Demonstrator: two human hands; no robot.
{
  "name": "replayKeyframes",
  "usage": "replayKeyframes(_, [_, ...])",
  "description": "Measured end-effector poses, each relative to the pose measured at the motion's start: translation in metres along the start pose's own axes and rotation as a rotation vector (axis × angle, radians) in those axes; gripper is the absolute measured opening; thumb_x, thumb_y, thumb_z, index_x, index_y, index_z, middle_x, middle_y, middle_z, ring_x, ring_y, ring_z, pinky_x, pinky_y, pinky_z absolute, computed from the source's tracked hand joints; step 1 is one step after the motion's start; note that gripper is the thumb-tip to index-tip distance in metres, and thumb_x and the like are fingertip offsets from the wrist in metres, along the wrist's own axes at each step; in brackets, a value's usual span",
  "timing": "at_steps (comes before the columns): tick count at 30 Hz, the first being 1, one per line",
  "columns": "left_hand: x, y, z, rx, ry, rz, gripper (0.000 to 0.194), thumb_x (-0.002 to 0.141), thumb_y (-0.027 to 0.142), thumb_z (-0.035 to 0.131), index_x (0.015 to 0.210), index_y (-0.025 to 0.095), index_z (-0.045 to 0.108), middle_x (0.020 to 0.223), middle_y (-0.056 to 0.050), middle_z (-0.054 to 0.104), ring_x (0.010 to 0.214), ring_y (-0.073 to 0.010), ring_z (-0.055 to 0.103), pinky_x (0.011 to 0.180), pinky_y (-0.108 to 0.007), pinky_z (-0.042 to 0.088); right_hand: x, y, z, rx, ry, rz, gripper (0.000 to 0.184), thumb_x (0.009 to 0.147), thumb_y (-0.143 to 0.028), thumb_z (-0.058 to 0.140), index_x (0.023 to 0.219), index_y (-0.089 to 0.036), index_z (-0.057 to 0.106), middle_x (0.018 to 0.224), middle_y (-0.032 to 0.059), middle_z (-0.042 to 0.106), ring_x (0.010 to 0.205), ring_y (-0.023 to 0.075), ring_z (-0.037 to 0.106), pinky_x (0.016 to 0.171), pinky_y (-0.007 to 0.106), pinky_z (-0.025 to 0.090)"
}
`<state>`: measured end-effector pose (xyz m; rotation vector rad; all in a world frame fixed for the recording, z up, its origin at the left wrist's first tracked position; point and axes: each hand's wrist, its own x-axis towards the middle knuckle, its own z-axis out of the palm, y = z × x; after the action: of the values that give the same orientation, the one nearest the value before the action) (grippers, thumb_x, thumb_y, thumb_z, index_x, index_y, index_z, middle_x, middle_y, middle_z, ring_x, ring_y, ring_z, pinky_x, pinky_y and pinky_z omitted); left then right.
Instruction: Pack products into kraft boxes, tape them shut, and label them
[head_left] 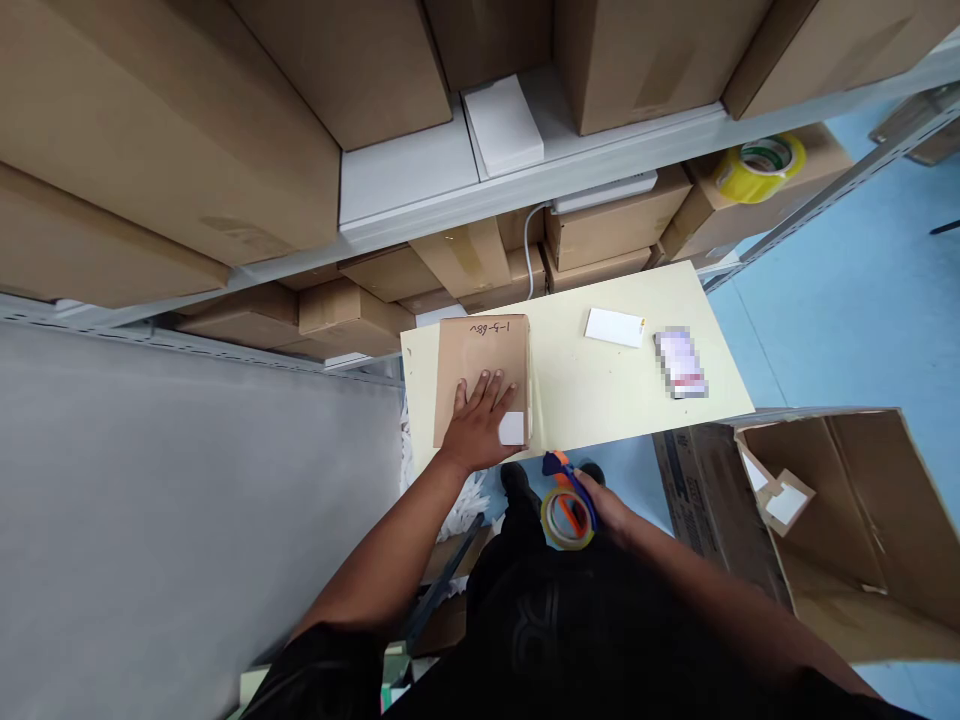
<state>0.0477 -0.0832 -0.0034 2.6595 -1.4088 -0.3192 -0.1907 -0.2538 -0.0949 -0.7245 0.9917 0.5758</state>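
Observation:
My left hand (480, 425) lies flat with spread fingers on a brown cardboard box (480, 350). Handwriting runs along the box's far edge, and a white label (511, 428) sits at its near right corner. Clear tape appears along the box's right side. My right hand (604, 505) grips a blue and orange tape dispenser (559, 465) just off the table's near edge. A yellowish tape roll (551, 522) is mounted in it. The fingers of my right hand are partly hidden behind the dispenser.
The cream table (600, 400) also bears a white slip pad (615, 327) and a blurred phone (680, 362). Shelves (412, 180) with cardboard boxes rise behind it. A yellow tape roll (757, 168) rests on a box at right. A large open carton (840, 500) stands at lower right.

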Motion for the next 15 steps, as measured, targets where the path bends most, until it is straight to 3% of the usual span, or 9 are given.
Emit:
replayKeyframes(3, [0.003,0.008,0.002,0.006,0.001,-0.024,0.111,0.078,0.069,0.073,0.165,0.021,0.024,0.173,-0.015,0.015,0.16,-0.039,0.008,0.127,-0.062,-0.006,0.005,0.002,0.024,-0.175,-0.025,0.03,0.062,0.092,-0.075,0.052,0.098,-0.017,0.076,0.09,0.0094,0.078,0.081,0.0237,0.073,0.075,0.035,0.058])
replayKeyframes(8, [0.009,0.022,0.007,0.012,-0.002,-0.071,0.115,0.077,0.071,0.072,0.166,0.019,0.021,0.173,-0.017,0.01,0.16,-0.0395,0.005,0.126,-0.064,-0.008,0.023,-0.016,0.08,-1.03,-0.189,-0.117,0.056,0.074,-0.071,0.077,0.061,-0.017,0.069,0.062,0.0079,0.068,0.073,0.0277,0.069,0.071,0.036,0.051])
replayKeyframes(10, [0.011,0.024,0.008,0.004,0.001,-0.073,0.115,0.077,0.071,0.072,0.166,0.019,0.021,0.173,-0.017,0.01,0.16,-0.04,0.004,0.126,-0.064,-0.008,0.028,-0.028,0.097,-1.085,-0.164,-0.194,0.058,0.079,-0.073,0.07,0.066,-0.017,0.072,0.068,0.0094,0.071,0.073,0.0276,0.069,0.071,0.036,0.051])
replayKeyframes(12, [0.011,0.024,0.009,-0.004,0.004,-0.07,0.115,0.077,0.071,0.072,0.166,0.019,0.021,0.173,-0.018,0.011,0.16,-0.0406,0.003,0.126,-0.064,-0.007,0.033,-0.045,0.103,-0.99,-0.114,-0.329,0.053,0.086,-0.07,0.063,0.084,-0.02,0.079,0.082,0.008,0.076,0.08,0.0267,0.071,0.076,0.035,0.051])
replayKeyframes(15, [0.011,0.023,0.01,-0.018,0.014,-0.067,0.116,0.076,0.07,0.073,0.165,0.017,0.023,0.173,-0.019,0.012,0.16,-0.0418,0.002,0.126,-0.065,-0.008,0.033,-0.072,0.089,-1.017,-0.038,-0.446,0.043,0.083,-0.063,0.068,0.099,-0.025,0.081,0.094,0.0063,0.079,0.091,0.0281,0.071,0.081,0.034,0.049])
